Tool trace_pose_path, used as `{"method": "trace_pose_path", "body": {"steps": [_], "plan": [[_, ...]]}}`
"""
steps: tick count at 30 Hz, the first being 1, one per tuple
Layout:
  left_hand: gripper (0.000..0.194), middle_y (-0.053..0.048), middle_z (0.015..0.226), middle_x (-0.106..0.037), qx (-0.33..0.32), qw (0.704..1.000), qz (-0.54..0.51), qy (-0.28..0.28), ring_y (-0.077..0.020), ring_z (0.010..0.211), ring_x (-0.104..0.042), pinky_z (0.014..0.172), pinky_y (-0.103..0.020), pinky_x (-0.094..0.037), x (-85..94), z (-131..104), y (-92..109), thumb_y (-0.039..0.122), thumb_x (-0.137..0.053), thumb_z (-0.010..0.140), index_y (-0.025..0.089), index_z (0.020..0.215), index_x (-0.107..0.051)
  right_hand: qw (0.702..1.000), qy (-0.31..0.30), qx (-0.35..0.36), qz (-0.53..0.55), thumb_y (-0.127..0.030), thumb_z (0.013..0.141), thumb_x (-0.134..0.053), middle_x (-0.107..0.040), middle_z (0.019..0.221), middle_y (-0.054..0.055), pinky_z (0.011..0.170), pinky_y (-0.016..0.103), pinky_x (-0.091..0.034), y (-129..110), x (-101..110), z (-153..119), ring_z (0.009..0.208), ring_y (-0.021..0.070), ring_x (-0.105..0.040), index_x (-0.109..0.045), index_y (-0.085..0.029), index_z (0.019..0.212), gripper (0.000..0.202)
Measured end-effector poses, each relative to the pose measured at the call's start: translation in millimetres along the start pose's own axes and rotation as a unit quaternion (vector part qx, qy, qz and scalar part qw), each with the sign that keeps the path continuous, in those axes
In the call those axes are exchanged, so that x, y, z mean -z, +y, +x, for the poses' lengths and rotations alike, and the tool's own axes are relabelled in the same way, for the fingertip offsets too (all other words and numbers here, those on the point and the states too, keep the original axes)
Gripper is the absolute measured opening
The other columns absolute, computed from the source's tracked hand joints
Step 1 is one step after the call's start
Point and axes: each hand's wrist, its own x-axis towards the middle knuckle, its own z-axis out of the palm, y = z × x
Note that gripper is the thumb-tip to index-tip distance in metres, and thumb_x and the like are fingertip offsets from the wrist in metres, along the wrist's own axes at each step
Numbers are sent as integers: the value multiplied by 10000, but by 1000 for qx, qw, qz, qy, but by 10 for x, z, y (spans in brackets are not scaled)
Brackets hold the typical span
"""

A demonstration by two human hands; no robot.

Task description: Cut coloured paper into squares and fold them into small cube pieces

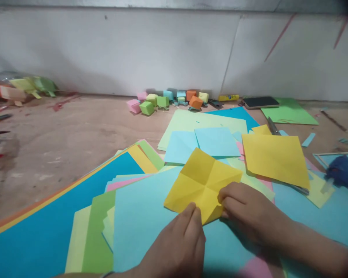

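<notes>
A square of yellow paper (195, 173) with crossing creases lies tilted over a large light blue sheet (145, 216). My left hand (181, 239) pinches its near edge between thumb and fingers. On its right side, my right hand (246, 206) has its fingers closed on the paper's edge. The thumb tips are partly hidden. Just beyond the square lie light blue paper pieces (217, 142). Another yellow sheet (275, 158) rests to the right of it.
Small folded paper cubes (162, 102) in several colours stand along the wall. A phone (261, 102) lies partly on a green sheet (292, 112), near scissors (273, 126) and a yellow tube (228, 97). Stacked coloured sheets (60, 216) spread to the left. A dark blue object (343, 172) sits far right.
</notes>
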Motion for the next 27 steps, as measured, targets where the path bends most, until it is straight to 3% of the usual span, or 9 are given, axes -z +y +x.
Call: {"method": "trace_pose_path", "body": {"steps": [7, 15, 22, 27], "plan": [[255, -134, 974, -707, 51, 995, 28, -75, -233, 935, -641, 729, -299, -545, 53, -97, 146, 91, -451, 873, 64, 999, -671, 997, 29, -69, -35, -325, 1021, -345, -532, 664, 20, 552, 268, -349, -46, -74, 27, 604, 151, -481, -495, -192, 708, 372], [186, -98, 777, -668, 21, 996, 23, -82, -210, 707, -625, 610, -312, -496, 104, -20, 116, 46, -458, 824, 137, 802, -619, 986, 74, -90, -116, -282, 1010, -378, -478, 638, 13, 527, 276, -306, -72, -165, 19, 556, 140, -440, -477, -196, 679, 357], [300, -67, 755, -621, 43, 994, 17, -99, -191, 626, -560, 481, -300, -402, 146, 60, 79, 60, -404, 848, 70, 1082, -593, 987, 80, -96, -99, -315, 1015, -380, -465, 635, 5, 498, 267, -307, -54, -178, 20, 541, 127, -438, -465, -197, 662, 382], [212, -36, 712, -557, 43, 992, 3, -121, -188, 587, -510, 451, -318, -364, 123, 90, 73, 36, -434, 787, 137, 901, -581, 989, 53, -117, -79, -341, 1020, -353, -485, 678, 10, 484, 249, -329, -54, -174, 33, 545, 116, -473, -481, -190, 682, 391]]}}
